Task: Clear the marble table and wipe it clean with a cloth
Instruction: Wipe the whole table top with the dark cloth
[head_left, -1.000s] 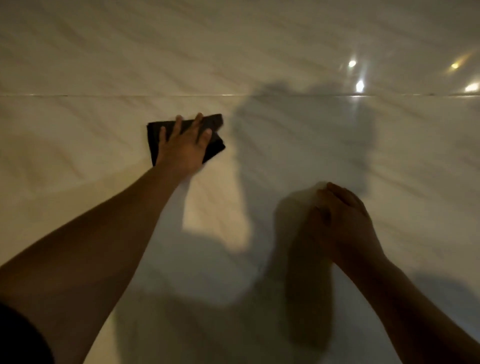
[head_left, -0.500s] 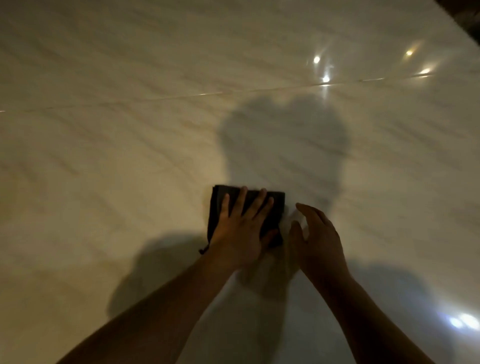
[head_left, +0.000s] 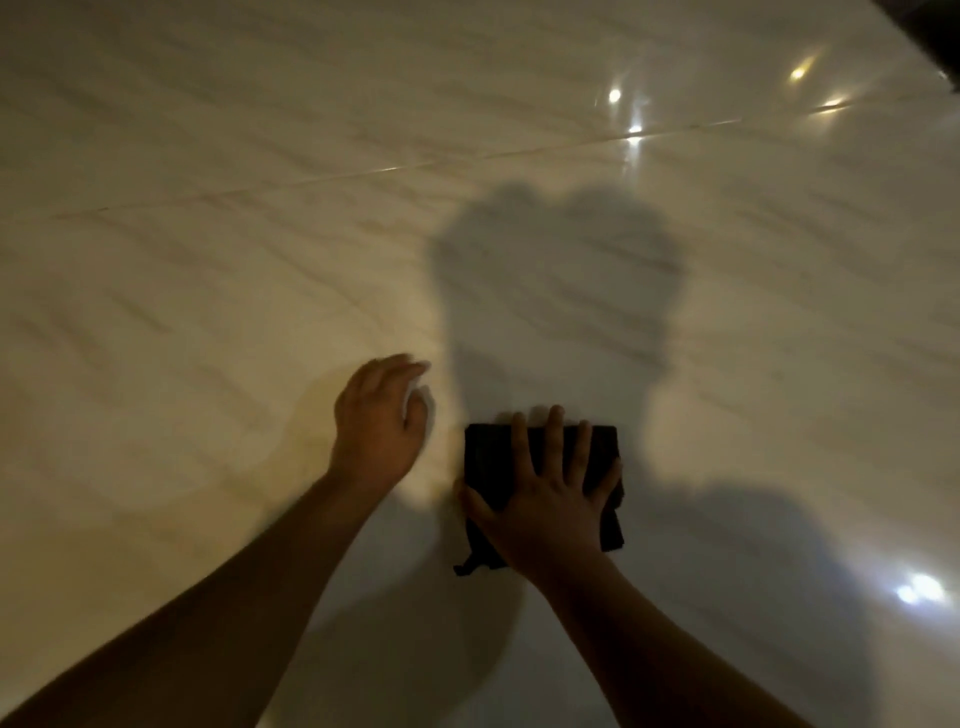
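One counter (head_left: 208, 312) of pale marble, with one thin seam (head_left: 395, 169) running across it. One dark folded cloth (head_left: 488, 457). Two hands: one left hand (head_left: 382, 415) and one right hand (head_left: 545, 499). Bright light glints (head_left: 614, 95): at least four toward the far right, plus one blurred pair nearer. One dark shape (head_left: 924, 31) at the far right corner, too dim to identify.

Looking at a dimly lit indoor spot, maybe a home, not telling for sure: seeing polished marble table (head_left: 208, 322) spreading beyond the fingers (head_left: 554, 441), catching ceiling-light reflections (head_left: 614, 95) far past them.
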